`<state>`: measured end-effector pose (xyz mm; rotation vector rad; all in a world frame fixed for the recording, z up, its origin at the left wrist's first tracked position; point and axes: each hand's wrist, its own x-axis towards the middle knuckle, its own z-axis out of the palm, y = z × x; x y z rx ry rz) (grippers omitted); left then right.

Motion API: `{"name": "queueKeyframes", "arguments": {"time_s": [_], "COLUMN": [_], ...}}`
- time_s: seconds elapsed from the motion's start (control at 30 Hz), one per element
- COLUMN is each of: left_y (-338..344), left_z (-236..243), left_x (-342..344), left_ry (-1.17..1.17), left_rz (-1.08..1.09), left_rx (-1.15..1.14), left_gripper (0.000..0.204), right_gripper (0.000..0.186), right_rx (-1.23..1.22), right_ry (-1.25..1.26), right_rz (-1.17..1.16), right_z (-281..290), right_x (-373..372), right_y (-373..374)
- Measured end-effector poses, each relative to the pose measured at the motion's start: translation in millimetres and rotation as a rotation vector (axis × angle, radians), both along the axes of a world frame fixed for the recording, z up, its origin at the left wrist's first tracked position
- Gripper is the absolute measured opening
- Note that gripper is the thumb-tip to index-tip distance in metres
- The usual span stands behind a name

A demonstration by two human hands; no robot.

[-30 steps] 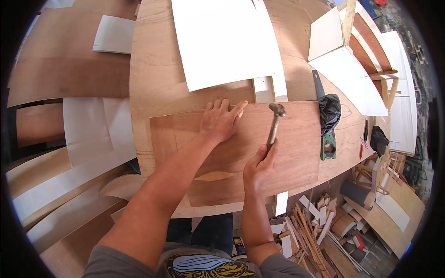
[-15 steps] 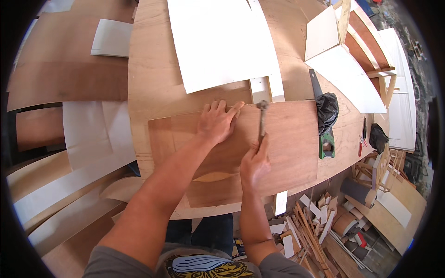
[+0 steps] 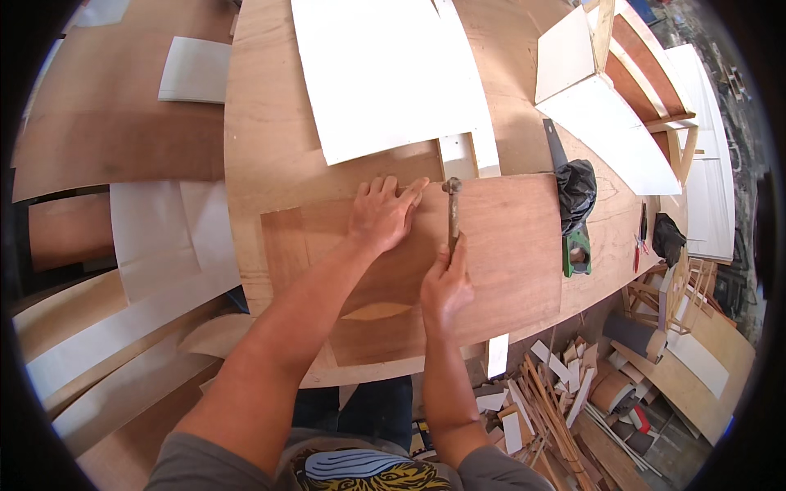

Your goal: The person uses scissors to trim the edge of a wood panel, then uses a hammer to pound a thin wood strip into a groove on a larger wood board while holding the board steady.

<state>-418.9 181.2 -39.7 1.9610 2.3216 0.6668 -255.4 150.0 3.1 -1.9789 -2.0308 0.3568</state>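
Observation:
A brown plywood panel (image 3: 508,245) lies on the large wooden worktop (image 3: 266,106). My left hand (image 3: 383,214) rests on this panel by its far edge, fingers stretched out and the index finger pointing right. Whether a small nail sits at its fingertips cannot be made out. Gripped in my right hand (image 3: 447,282) is a hammer (image 3: 453,214), its handle pointing away from me. The hammer's head is close to the panel's far edge, just right of my left fingertips. Beyond that edge lies a white panel (image 3: 393,74), with a wooden strip (image 3: 457,155) beside its near corner.
To the right lie a handsaw (image 3: 576,255) with a green handle, partly wrapped in black plastic (image 3: 576,192), and red-handled pliers (image 3: 637,255). A white and brown wooden frame (image 3: 610,123) stands at the far right. Offcuts (image 3: 540,401) are heaped on the floor at lower right.
The hammer has shifted a little left, its head nearer my left fingertips, and my right hand has moved slightly with it. My left hand stays nearly in place.

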Motion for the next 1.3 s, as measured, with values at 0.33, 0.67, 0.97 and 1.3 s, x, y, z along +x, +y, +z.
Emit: {"name": "queueKeyframes", "arguments": {"time_s": [0.33, 0.67, 0.97, 1.3], "left_y": [1, 1, 0, -2], "left_z": [5, 8, 8, 15], "left_x": [3, 4, 1, 3], "left_ry": [0.015, -0.018, -0.065, -0.044], "left_rz": [-0.013, -0.023, -0.007, -0.017], "left_rx": [0.002, -0.052, -0.112, -0.190], "left_gripper": [0.037, 0.038, 0.038, 0.038], "right_gripper": [0.042, 0.042, 0.040, 0.041], "right_rx": [0.308, 0.107, 0.199, 0.231], "right_ry": [0.171, 0.045, -0.020, 0.044], "right_rz": [0.038, -0.020, 0.086, 0.072], "right_z": [-11, 6, -19, -11], "right_x": [4, 7, 8, 17], "right_y": [-1, -4, 7, 4]}}
